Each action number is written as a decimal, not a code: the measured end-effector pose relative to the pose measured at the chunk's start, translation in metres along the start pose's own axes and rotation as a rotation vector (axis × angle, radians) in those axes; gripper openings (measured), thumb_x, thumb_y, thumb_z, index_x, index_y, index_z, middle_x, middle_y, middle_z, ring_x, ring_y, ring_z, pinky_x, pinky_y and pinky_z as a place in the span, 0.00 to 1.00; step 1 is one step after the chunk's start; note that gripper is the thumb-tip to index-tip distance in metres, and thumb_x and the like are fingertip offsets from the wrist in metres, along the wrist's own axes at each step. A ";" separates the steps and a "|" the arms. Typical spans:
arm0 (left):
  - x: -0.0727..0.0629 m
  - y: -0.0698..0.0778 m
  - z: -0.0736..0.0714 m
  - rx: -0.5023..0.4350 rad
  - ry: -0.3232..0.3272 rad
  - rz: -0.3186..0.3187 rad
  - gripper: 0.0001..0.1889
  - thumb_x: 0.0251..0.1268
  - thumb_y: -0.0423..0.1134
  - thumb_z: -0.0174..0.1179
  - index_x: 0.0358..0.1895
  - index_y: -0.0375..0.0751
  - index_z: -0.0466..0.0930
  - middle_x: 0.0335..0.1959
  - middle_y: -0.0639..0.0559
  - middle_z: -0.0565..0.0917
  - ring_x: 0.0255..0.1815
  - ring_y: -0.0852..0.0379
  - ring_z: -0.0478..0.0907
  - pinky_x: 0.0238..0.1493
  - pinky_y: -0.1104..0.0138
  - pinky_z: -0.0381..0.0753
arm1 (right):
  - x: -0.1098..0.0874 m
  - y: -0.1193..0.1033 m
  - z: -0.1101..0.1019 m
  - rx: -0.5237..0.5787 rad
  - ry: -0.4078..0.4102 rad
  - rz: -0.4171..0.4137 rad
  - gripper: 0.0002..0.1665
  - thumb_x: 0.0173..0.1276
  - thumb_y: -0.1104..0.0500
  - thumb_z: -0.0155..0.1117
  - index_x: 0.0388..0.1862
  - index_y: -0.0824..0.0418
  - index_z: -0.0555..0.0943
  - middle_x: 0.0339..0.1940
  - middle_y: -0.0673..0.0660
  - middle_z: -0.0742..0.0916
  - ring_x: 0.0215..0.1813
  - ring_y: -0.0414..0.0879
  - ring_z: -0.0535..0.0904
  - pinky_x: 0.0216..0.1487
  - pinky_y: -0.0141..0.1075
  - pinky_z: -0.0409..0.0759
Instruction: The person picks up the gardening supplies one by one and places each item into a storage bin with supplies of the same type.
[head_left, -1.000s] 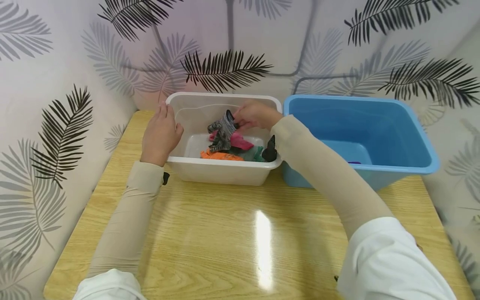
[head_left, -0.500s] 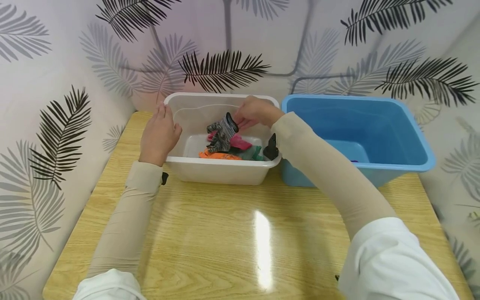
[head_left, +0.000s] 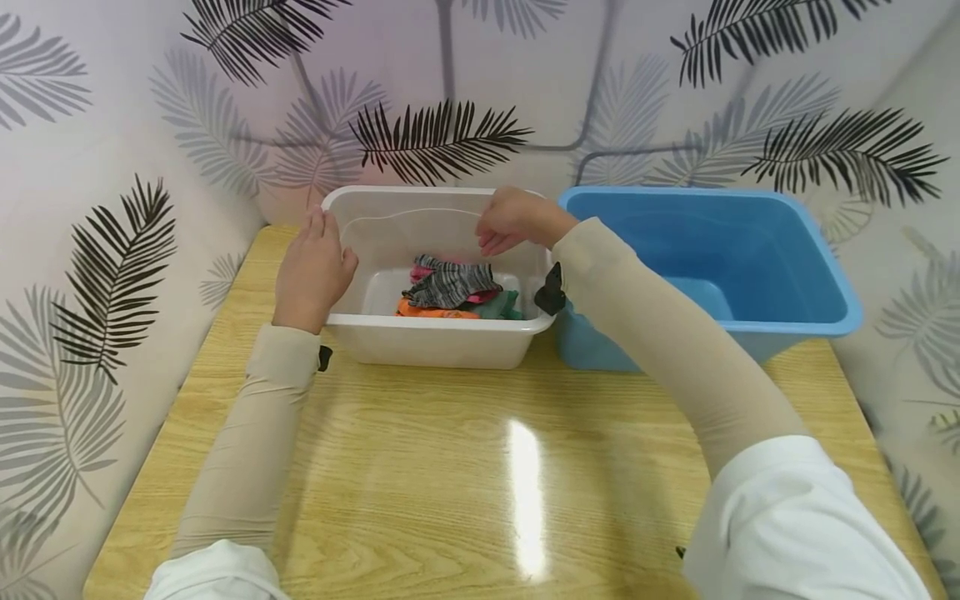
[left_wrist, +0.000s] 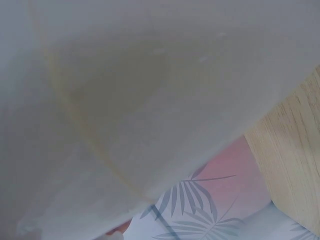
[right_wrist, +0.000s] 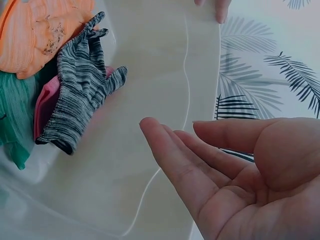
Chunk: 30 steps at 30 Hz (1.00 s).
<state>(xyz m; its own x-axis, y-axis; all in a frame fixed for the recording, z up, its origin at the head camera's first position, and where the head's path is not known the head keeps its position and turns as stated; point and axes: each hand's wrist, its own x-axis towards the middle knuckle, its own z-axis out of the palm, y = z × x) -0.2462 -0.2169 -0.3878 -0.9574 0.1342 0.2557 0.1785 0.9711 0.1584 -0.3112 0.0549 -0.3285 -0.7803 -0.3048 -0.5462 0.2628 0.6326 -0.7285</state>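
Note:
My left hand (head_left: 311, 271) rests on the left rim of the white basin (head_left: 431, 343), fingers straight along it. Above the basin's right part hangs my right hand (head_left: 517, 221), holding nothing; in the right wrist view its fingers (right_wrist: 185, 175) are extended and apart from the thumb. A black-and-grey knitted glove (right_wrist: 80, 90) lies on top of the pile inside the basin. Under and around it are an orange cloth piece (right_wrist: 45, 35), a green one (right_wrist: 17, 115) and a pink one (right_wrist: 46, 107). The left wrist view is mostly filled by the basin's outer wall (left_wrist: 165, 110).
A blue basin (head_left: 757, 333) stands to the right of the white one, close beside it. Both sit at the back of a wooden table (head_left: 420, 467), in front of a leaf-patterned curtain (head_left: 615, 75). A small dark bit (head_left: 680, 552) lies near the right sleeve.
My right hand has let go of the knitted glove and risen slightly to the right. The glove has dropped flat onto the pile. My left hand has stayed on the rim.

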 end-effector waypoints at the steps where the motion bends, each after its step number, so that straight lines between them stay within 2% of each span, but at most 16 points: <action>1: 0.000 0.000 0.000 0.000 0.002 0.000 0.31 0.65 0.38 0.48 0.64 0.18 0.56 0.65 0.25 0.59 0.68 0.37 0.56 0.67 0.52 0.56 | -0.001 0.001 -0.001 -0.009 0.002 -0.005 0.18 0.68 0.65 0.51 0.54 0.75 0.72 0.46 0.68 0.81 0.48 0.57 0.80 0.49 0.42 0.79; 4: 0.000 0.000 0.000 0.001 0.002 0.005 0.30 0.65 0.38 0.47 0.64 0.18 0.56 0.65 0.25 0.59 0.68 0.37 0.55 0.67 0.52 0.55 | -0.006 0.003 -0.003 -0.037 0.008 -0.030 0.17 0.68 0.64 0.52 0.52 0.74 0.73 0.46 0.67 0.81 0.47 0.56 0.81 0.46 0.40 0.80; 10: 0.000 0.000 0.000 -0.002 -0.004 0.007 0.30 0.65 0.38 0.46 0.64 0.17 0.55 0.65 0.25 0.59 0.68 0.37 0.55 0.68 0.53 0.54 | -0.016 0.008 -0.012 -0.006 -0.015 -0.055 0.17 0.68 0.63 0.54 0.50 0.73 0.73 0.46 0.66 0.81 0.50 0.56 0.80 0.43 0.36 0.81; 14: 0.000 0.001 -0.002 -0.006 -0.016 0.000 0.31 0.65 0.38 0.46 0.65 0.17 0.55 0.66 0.25 0.58 0.69 0.37 0.54 0.68 0.53 0.53 | -0.023 0.013 -0.022 0.011 -0.010 -0.059 0.19 0.69 0.61 0.54 0.53 0.73 0.73 0.49 0.66 0.81 0.50 0.54 0.80 0.45 0.36 0.80; 18: -0.001 0.003 -0.004 -0.004 -0.030 -0.003 0.31 0.65 0.38 0.46 0.65 0.17 0.54 0.66 0.25 0.58 0.68 0.36 0.54 0.68 0.53 0.53 | -0.031 0.026 -0.040 0.042 -0.005 -0.069 0.23 0.69 0.59 0.55 0.58 0.72 0.72 0.51 0.66 0.80 0.48 0.51 0.81 0.49 0.38 0.78; 23: -0.003 0.005 -0.006 -0.005 -0.034 -0.003 0.31 0.66 0.38 0.46 0.64 0.17 0.54 0.66 0.25 0.57 0.68 0.36 0.55 0.68 0.53 0.54 | -0.050 0.044 -0.066 0.057 0.041 -0.104 0.23 0.69 0.58 0.56 0.59 0.70 0.72 0.48 0.64 0.82 0.46 0.49 0.82 0.51 0.39 0.77; 30: -0.003 0.004 -0.004 -0.008 -0.022 0.000 0.31 0.65 0.38 0.47 0.64 0.17 0.55 0.66 0.25 0.57 0.68 0.35 0.55 0.67 0.52 0.55 | -0.081 0.078 -0.109 0.042 0.067 -0.177 0.27 0.73 0.58 0.48 0.65 0.72 0.64 0.61 0.69 0.74 0.53 0.47 0.79 0.53 0.37 0.76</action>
<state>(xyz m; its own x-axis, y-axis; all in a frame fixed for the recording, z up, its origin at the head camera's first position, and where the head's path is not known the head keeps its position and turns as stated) -0.2420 -0.2142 -0.3835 -0.9621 0.1383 0.2350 0.1798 0.9697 0.1656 -0.2893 0.2062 -0.2956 -0.8519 -0.3602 -0.3801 0.1399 0.5428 -0.8281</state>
